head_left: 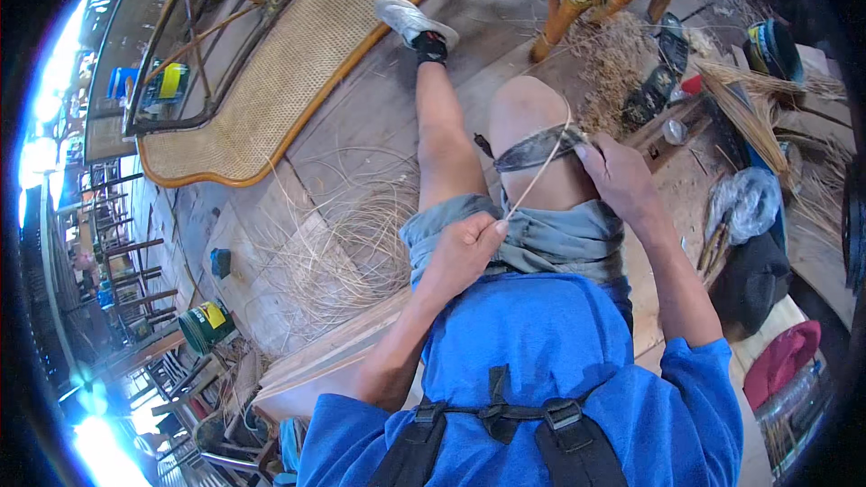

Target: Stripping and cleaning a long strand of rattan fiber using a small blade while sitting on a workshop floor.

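A thin, pale cane strip (538, 182) runs from my left hand up across my bent right leg, curving over the knee. My left hand (467, 251) is closed, with thumb and fingers pinching the strip's near end above my lap. Around the thigh, just behind the knee, a dark band (532, 150) is tied. My right hand (621, 177) rests at the band's right side, its thumb pressed close to where the strip crosses. Its fingers are bent and partly hidden; what they grip cannot be made out.
Loose cane strands (347, 243) lie coiled on the floor to the left. Beyond them is a woven cane panel (298, 54) with a wooden rim. A rattan furniture frame (577, 4) stands ahead. Shavings (618, 63), a cane bundle (744, 117) and a clear plastic bag (747, 203) are on the right.
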Tool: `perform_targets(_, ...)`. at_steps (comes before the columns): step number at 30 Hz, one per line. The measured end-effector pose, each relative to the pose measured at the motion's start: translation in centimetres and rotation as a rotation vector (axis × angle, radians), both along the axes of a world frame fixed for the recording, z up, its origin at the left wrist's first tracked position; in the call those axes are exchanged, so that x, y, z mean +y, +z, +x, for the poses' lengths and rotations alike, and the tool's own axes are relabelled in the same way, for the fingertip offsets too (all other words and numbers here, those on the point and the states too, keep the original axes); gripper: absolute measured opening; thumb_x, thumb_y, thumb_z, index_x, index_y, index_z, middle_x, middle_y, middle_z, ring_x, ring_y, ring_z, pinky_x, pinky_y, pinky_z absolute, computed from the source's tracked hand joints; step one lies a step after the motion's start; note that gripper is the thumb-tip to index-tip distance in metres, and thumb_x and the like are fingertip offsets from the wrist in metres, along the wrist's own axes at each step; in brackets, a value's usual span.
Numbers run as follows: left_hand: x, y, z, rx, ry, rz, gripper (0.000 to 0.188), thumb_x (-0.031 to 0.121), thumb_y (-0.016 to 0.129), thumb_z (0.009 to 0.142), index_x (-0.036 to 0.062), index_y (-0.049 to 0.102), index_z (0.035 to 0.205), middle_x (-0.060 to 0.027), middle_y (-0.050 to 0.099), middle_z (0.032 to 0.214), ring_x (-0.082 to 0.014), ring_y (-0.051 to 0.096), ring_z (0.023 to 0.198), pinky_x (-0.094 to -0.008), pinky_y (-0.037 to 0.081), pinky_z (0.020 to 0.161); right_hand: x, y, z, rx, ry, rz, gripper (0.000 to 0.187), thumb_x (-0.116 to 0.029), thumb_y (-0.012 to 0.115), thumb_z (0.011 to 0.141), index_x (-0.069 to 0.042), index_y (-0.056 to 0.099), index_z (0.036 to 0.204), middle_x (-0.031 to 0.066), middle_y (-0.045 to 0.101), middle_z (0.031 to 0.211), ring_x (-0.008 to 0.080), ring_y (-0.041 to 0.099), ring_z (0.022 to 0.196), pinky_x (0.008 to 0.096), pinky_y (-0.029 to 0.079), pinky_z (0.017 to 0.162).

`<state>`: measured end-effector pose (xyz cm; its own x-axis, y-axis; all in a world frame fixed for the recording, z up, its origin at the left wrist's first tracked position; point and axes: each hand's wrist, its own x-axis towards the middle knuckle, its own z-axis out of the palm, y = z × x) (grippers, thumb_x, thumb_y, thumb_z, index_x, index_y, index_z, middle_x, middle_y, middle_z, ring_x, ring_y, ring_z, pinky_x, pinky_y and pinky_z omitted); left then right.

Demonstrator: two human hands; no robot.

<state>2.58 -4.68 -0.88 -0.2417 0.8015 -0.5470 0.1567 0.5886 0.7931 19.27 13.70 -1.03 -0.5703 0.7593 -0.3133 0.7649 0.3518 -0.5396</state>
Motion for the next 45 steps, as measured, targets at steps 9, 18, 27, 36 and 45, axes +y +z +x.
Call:
perform_targets(9, 8.4, -1.9, 1.4, 0.088, 0.017, 0.175, 0.033, 0.023, 0.047, 0.087, -0.0042, 0.05, 0.068, -0.0179, 0.047, 0.057, -0.0223, 0.049, 0.052, -0.0363, 0.039, 0.052, -1.6, 0.3, -0.9, 0.062, -0.058, 0.034, 0.033, -0.034, 0.048, 0.088, -0.001, 0.052, 0.087, 0.0246, 0.059, 0.078, 0.0417, 0.057, 0.076, 0.048, 0.044, 0.065)
perform_targets(18, -1.0, 2.2, -1.4, 0.084, -0.11, -0.047, 0.03, 0.022, 0.049, 0.088, -0.0014, 0.05, 0.069, -0.0072, 0.044, 0.056, -0.0115, 0.041, 0.055, -0.0307, 0.037, 0.051, -2.2, -0.9, -1.3, -0.009, -0.008, 0.175, 0.03, -0.035, 0.05, 0.086, -0.006, 0.052, 0.085, 0.0188, 0.061, 0.074, 0.0372, 0.06, 0.071, 0.0464, 0.047, 0.061)
perform_targets(27, -16.3, 5.9, -5.8, -0.015, -0.001, -0.424, 0.03, 0.023, 0.051, 0.086, 0.0032, 0.049, 0.064, 0.0012, 0.045, 0.058, -0.0069, 0.041, 0.056, -0.0247, 0.035, 0.05, -2.3, -0.1, -1.7, 0.01, -0.037, 0.178, 0.032, -0.036, 0.047, 0.088, -0.005, 0.053, 0.087, 0.018, 0.062, 0.076, 0.0354, 0.061, 0.072, 0.0447, 0.048, 0.063)
perform_targets(36, -0.6, 3.4, -3.7, 0.435, -0.062, -0.015, 0.033, 0.03, 0.047, 0.086, -0.0002, 0.059, 0.095, -0.0188, 0.059, 0.078, -0.0311, 0.059, 0.076, -0.037, 0.044, 0.069, -2.9, 0.5, -1.9, 0.016, 0.015, 0.207, 0.032, -0.036, 0.046, 0.087, -0.004, 0.054, 0.089, 0.0182, 0.062, 0.077, 0.0359, 0.061, 0.071, 0.0451, 0.048, 0.063)
perform_targets(45, 8.1, 1.1, 0.9, 0.549, -0.127, 0.179, 0.037, 0.032, 0.051, 0.088, 0.0006, 0.053, 0.068, -0.0188, 0.051, 0.055, -0.0286, 0.052, 0.048, -0.0382, 0.039, 0.048, -0.8, -1.3, -0.6, 0.182, 0.047, 0.067, 0.036, -0.037, 0.053, 0.083, -0.002, 0.057, 0.09, 0.0162, 0.063, 0.076, 0.0308, 0.062, 0.067, 0.0411, 0.049, 0.06)
